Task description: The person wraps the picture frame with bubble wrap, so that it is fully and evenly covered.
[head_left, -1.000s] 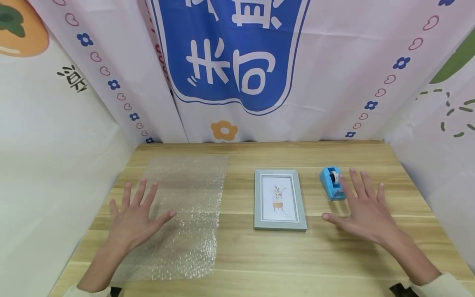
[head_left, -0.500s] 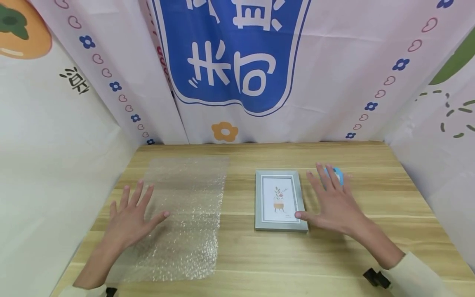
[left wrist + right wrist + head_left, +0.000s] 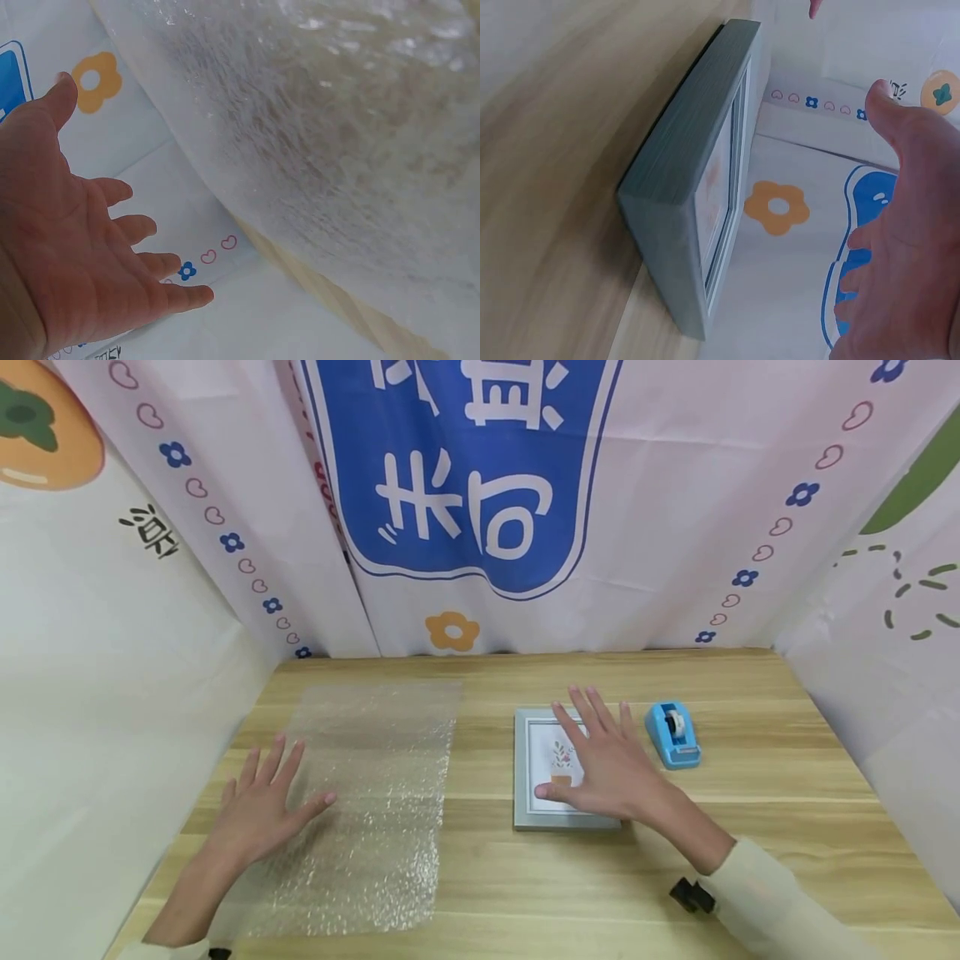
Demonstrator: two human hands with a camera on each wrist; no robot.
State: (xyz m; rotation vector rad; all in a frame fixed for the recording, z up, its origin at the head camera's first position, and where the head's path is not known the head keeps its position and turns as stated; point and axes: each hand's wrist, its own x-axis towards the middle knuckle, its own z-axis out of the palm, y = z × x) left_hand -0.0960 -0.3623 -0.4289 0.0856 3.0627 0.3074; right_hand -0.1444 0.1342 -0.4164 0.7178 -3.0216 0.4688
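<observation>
A grey-green picture frame with a potted-plant print lies flat on the wooden table. Above its right part hovers my right hand, fingers spread; the right wrist view shows a gap between this hand and the frame. On the left lies a clear sheet of bubble wrap. My left hand is held over its left side with fingers straight and apart. In the left wrist view that hand holds nothing, with the bubble wrap beside it.
A blue tape dispenser with a roll of tape stands right of the picture frame. Printed white cloth hangs behind the wooden table, and white cloth walls rise at both sides.
My right hand has moved left, from beside the tape dispenser to over the picture frame, leaving the dispenser uncovered. The left hand has shifted only slightly.
</observation>
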